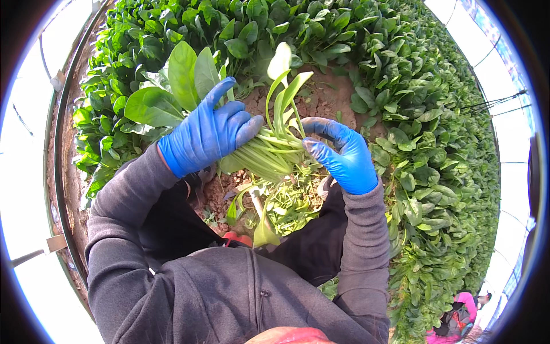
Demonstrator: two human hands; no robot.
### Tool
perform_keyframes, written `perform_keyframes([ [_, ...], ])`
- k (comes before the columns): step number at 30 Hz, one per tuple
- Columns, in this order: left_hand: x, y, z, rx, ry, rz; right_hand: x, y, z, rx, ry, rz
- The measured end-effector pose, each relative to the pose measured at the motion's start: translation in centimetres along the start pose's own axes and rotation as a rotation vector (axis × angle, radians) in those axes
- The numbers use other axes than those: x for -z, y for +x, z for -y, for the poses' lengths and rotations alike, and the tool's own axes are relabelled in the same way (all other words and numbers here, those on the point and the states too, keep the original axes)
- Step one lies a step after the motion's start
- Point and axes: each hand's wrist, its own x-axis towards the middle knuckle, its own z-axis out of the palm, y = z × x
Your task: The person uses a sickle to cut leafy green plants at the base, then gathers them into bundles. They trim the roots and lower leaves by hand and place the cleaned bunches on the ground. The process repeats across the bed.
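My left hand (pixel 210 129), in a blue glove, holds a bunch of leafy spinach plants (pixel 270 157), its broad leaves spreading to the upper left and its pale stems towards the right. The forefinger points away from the bunch. My right hand (pixel 337 152), also gloved in blue with soiled fingertips, is at the root end, thumb and forefinger curved around a few stems; whether they pinch a stem cannot be told. A light-coloured handle (pixel 259 206) lies below the bunch, among loose leaves on the soil.
Dense rows of growing spinach (pixel 429 172) stand ahead and to the right. Trimmed leaves (pixel 292 206) cover the ground between my legs. A dark pipe (pixel 60 150) runs along the left edge by the plastic sheeting. Another person (pixel 457 320) is at the far lower right.
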Motion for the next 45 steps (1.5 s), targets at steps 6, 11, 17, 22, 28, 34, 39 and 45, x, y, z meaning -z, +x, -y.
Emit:
perform_keyframes([
  [6,-0.5,-0.1,0.6,0.032,-0.145,-0.009,0.2,0.8,-0.6,-0.046,0.143,0.087],
  [11,-1.0,-0.4,1.2,0.122,-0.435,0.101,0.4,1.6,-1.7,0.012,0.013,0.093],
  [17,-2.1,-0.9,1.6,0.183,-0.455,0.068,-0.3,0.8,-0.2,0.23,-0.161,-0.127],
  [22,-2.6,-1.2,1.9,0.234,-0.545,0.016,-1.2,0.3,0.6,0.585,-0.593,0.092],
  [28,-3.1,-1.4,2.1,0.312,-0.665,0.067,-1.4,0.7,-1.2,0.572,-0.485,0.112],
  [34,-3.4,-2.4,3.1,0.42,-0.8,0.033,3.2,0.2,0.2,0.178,-0.336,0.291],
  [39,-2.7,-2.4,3.3,0.448,-1.085,0.135,3.7,0.3,0.0,-0.12,-0.631,0.288],
  [45,-3.0,-2.0,1.9,0.363,-1.235,0.052,-1.0,0.8,-1.6,0.228,-0.226,0.126],
])
